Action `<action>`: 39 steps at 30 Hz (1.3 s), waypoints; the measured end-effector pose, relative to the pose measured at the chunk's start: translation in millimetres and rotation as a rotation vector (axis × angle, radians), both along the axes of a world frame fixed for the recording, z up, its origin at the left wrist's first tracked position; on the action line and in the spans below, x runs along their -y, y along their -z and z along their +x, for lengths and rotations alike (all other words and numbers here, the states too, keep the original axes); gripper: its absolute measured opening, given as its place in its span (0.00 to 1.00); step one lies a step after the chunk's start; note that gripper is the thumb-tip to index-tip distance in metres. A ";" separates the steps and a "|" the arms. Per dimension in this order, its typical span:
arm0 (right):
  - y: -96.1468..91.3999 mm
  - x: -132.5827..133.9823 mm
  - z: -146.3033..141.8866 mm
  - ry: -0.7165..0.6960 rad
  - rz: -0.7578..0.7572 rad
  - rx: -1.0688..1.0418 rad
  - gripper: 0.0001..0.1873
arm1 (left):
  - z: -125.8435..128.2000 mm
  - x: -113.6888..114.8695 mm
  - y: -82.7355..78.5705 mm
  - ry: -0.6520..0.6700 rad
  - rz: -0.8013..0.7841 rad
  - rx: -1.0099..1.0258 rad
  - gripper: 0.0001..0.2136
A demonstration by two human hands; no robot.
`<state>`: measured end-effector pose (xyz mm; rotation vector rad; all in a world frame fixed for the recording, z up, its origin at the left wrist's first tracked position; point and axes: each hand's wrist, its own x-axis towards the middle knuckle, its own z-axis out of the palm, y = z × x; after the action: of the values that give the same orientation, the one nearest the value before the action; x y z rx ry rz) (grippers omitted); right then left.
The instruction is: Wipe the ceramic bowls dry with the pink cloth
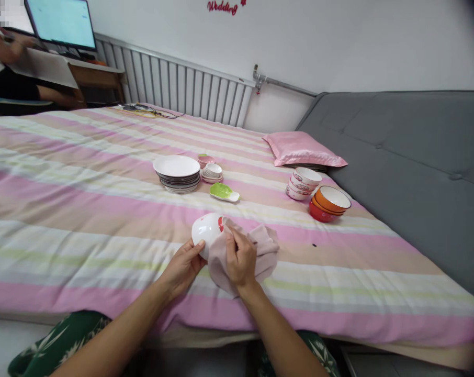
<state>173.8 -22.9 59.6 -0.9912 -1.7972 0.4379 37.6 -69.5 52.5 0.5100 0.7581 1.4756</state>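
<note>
A white bowl (205,229) with a red foot is tipped on its side above the bed's near edge. My left hand (185,266) grips it by the rim, thumb on the outside. My right hand (240,255) is closed on a pale pink cloth (266,246), pressing it against the bowl near the red foot. Part of the cloth drapes below the bowl and hides its lower side. Just beyond the bowl lies a green and white leaf-shaped dish (224,192).
A stack of plates (177,166) and small stacked dishes (212,172) stand ahead on the striped bedspread (103,209). White patterned bowls (303,183) and orange and red bowls (330,203) are stacked at right, near a pink pillow (303,148). A person (9,52) sits at a desk, far left.
</note>
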 end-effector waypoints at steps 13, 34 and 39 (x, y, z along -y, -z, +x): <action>7.3 -1.4 -1.9 0.060 0.037 0.212 0.24 | -0.1 -0.2 2.5 0.030 0.024 -0.041 0.15; 3.1 -7.0 2.6 -0.228 -0.085 -0.124 0.20 | -0.6 0.1 7.3 0.026 0.012 -0.059 0.15; -4.2 -8.1 7.5 -0.196 -0.131 -0.163 0.17 | -0.4 0.6 3.5 0.021 0.010 -0.065 0.13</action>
<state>181.2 -14.8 63.8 -0.8449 -1.7405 0.7451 37.2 -70.2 48.9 0.5740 0.7945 1.4502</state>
